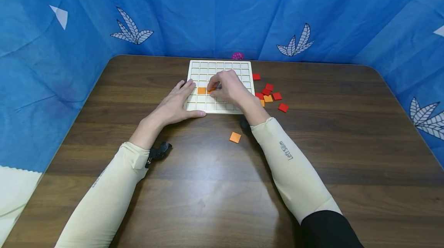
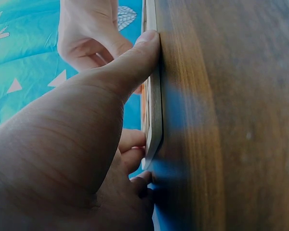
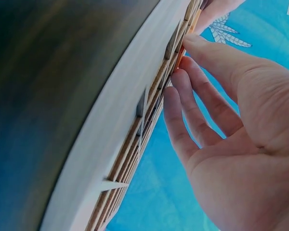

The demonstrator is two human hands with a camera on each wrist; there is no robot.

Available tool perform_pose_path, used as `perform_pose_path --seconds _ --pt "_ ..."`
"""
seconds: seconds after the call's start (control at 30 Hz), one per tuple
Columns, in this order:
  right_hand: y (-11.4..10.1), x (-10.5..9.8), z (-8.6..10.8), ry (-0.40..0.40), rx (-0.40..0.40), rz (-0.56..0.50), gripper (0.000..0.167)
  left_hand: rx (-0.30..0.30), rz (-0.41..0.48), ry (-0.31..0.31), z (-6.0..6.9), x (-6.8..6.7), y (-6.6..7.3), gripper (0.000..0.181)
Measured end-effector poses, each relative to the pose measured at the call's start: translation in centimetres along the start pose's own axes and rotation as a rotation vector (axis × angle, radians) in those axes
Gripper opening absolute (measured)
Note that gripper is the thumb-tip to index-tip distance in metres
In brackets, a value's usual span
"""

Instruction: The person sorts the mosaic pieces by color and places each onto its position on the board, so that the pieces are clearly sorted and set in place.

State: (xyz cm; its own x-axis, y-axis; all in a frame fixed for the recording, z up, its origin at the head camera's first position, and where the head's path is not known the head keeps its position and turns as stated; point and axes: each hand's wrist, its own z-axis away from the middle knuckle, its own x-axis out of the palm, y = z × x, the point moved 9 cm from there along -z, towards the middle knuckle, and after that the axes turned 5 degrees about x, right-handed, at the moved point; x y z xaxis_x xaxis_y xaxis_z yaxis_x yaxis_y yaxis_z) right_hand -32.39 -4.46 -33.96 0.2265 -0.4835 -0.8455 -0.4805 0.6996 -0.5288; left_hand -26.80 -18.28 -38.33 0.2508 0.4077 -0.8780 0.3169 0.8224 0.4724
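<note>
Wooden table [image 1: 194, 190], white grid board [image 1: 210, 106] near its far edge, left hand [image 1: 173, 103] splayed against board, right hand [image 1: 229, 86] pinching orange tile [image 1: 211, 90]

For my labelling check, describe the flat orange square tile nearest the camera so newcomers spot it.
On the brown wood-grain table, find the flat white gridded board. On its near side lies the orange tile. It sits alone, apart from the red and orange square tiles right of the board.
</note>
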Motion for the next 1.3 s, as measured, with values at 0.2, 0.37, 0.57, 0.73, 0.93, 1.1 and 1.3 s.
perform_pose_path --seconds 0.2,0.37,0.57,0.73,0.93,1.1,1.3 --pt "0.1 -0.2 0.3 0.015 0.005 0.003 0.010 0.003 0.001 0.000 -0.1 0.0 0.2 0.112" --pt "0.3 -0.3 0.6 0.016 0.003 0.006 0.011 0.003 0.003 -0.003 -0.2 0.0 0.2 0.112" --pt "0.3 -0.5 1.3 0.015 -0.013 0.000 0.012 0.002 0.007 -0.002 -0.2 0.0 0.3 0.113" --pt "0.6 -1.3 2.3 0.046 0.001 -0.019 0.013 -0.003 0.013 -0.007 0.0 0.2 0.3 0.113" --pt "1.0 -1.9 3.4 0.048 -0.004 -0.013 0.017 -0.009 0.017 -0.005 0.0 0.2 0.2 0.113" --pt "2.4 -2.9 4.4 0.060 0.041 -0.050 0.023 -0.002 0.012 -0.001 0.0 0.0 0.2 0.113" --pt "4.7 -4.7 5.7 0.093 0.086 -0.042 0.024 0.002 -0.003 -0.004 -0.2 -0.1 0.1 0.113"
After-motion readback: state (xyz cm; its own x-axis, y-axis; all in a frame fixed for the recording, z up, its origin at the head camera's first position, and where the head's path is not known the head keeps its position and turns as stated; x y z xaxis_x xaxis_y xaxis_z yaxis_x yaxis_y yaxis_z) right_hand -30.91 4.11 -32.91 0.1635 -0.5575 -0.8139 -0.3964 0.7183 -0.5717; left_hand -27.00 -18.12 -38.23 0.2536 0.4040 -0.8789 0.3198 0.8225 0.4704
